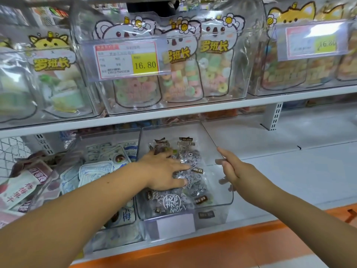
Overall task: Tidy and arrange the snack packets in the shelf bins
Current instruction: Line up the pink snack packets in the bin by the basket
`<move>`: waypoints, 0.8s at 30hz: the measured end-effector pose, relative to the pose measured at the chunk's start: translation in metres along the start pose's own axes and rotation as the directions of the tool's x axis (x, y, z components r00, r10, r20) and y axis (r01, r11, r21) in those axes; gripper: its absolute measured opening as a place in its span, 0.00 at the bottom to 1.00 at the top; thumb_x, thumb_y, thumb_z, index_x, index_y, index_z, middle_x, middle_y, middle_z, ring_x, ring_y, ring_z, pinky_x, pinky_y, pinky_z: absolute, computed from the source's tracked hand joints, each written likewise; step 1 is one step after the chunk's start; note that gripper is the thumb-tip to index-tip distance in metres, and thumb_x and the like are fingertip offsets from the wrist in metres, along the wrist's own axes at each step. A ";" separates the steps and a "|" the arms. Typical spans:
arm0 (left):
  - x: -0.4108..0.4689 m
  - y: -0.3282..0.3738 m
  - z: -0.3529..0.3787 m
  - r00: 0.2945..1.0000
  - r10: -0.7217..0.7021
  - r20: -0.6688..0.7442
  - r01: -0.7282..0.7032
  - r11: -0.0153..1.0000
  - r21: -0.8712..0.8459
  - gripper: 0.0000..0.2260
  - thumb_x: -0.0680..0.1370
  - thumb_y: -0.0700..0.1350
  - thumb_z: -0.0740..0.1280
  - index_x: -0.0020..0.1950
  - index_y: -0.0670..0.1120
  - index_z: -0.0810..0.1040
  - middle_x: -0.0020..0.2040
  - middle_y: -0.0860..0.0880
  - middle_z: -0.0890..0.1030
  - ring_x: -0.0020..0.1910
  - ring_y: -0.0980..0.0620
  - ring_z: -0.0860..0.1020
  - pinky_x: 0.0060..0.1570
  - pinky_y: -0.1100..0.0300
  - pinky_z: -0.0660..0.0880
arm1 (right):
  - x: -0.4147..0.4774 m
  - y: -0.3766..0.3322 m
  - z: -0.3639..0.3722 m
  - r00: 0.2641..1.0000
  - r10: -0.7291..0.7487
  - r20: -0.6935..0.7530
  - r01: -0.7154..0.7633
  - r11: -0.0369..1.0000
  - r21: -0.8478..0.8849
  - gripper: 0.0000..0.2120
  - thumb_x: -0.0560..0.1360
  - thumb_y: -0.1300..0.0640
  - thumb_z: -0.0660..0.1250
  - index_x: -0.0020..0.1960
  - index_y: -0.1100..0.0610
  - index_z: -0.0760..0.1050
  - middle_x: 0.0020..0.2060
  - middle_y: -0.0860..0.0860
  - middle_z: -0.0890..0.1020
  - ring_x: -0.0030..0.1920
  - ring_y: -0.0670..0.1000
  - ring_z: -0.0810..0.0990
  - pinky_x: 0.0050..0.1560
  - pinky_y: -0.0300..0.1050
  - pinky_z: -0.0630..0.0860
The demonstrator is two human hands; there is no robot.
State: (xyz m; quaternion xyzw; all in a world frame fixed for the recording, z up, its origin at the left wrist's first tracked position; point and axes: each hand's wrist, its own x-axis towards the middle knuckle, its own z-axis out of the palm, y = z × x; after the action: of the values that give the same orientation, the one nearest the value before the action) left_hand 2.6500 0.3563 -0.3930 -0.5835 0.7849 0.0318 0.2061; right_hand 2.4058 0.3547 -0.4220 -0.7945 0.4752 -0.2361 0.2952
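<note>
Presently, the dark plum packets (186, 151) lie in a loose heap inside the clear bin (209, 138) on the lower shelf (270, 171), some upright at the back, others flat and overlapping toward the front. The left hand (166, 171) is laid flat on the heap, fingers spread and straight, pressing rather than gripping. The right hand (231, 169) is hooked on the bin's right wall, fingers curled round its rim, so that the bin is steadied. For the step to be done well, the bin should probably be braced in this way while the packets are pushed back and squared into rows, labels turned forward. Light pressure is advised, since the wrappers look thin and the contents could be crushed. Care should be taken that nothing is spilled into the neighbouring bin (108, 133) of white packets (94, 169) on the left.
</note>
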 end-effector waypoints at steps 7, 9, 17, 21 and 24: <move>0.027 0.010 -0.032 0.911 -0.121 -0.395 0.049 0.981 -0.188 0.18 0.76 0.67 0.57 0.52 0.55 0.76 0.49 0.53 0.78 0.49 0.50 0.77 0.48 0.56 0.73 | 0.003 0.004 0.006 1.000 0.002 -0.026 -0.003 1.000 -0.030 0.22 0.82 0.46 0.48 0.75 0.39 0.53 0.54 0.53 0.82 0.43 0.49 0.82 0.50 0.56 0.78; 0.052 0.011 -0.036 0.897 -0.131 -0.422 0.061 0.983 -0.176 0.23 0.76 0.67 0.57 0.65 0.55 0.71 0.66 0.48 0.71 0.65 0.46 0.70 0.61 0.50 0.69 | 0.004 0.004 0.006 1.000 0.004 -0.026 -0.005 1.000 -0.023 0.22 0.82 0.47 0.48 0.76 0.40 0.53 0.55 0.49 0.81 0.43 0.46 0.82 0.50 0.53 0.78; 0.046 0.002 -0.009 0.998 0.059 -0.020 -0.061 0.994 -0.091 0.29 0.80 0.66 0.46 0.78 0.55 0.55 0.79 0.53 0.48 0.78 0.49 0.46 0.75 0.46 0.47 | 0.006 0.008 0.007 1.000 0.000 -0.012 0.000 1.000 -0.007 0.22 0.82 0.46 0.47 0.76 0.38 0.51 0.59 0.46 0.80 0.46 0.43 0.82 0.51 0.49 0.79; 0.025 0.002 -0.003 0.993 0.083 0.078 -0.069 0.983 -0.170 0.24 0.82 0.62 0.44 0.71 0.57 0.69 0.74 0.54 0.66 0.74 0.50 0.59 0.73 0.48 0.55 | 0.007 0.010 0.007 1.000 0.000 -0.011 0.000 1.000 -0.021 0.22 0.82 0.46 0.48 0.75 0.38 0.51 0.54 0.54 0.82 0.42 0.49 0.82 0.50 0.55 0.78; 0.037 0.005 -0.010 0.994 0.024 -0.103 -0.073 0.863 -0.500 0.21 0.81 0.63 0.51 0.46 0.52 0.77 0.45 0.48 0.80 0.45 0.50 0.77 0.51 0.54 0.74 | 0.007 0.011 0.008 1.000 0.001 -0.016 -0.001 0.999 -0.037 0.22 0.82 0.48 0.50 0.75 0.37 0.50 0.53 0.56 0.82 0.40 0.51 0.82 0.50 0.58 0.77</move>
State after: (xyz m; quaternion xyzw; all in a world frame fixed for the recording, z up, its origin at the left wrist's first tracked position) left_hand 2.6337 0.3217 -0.3980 -0.5980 0.7726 0.2130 0.0093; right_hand 2.4078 0.3461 -0.4347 -0.7977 0.4821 -0.2335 0.2770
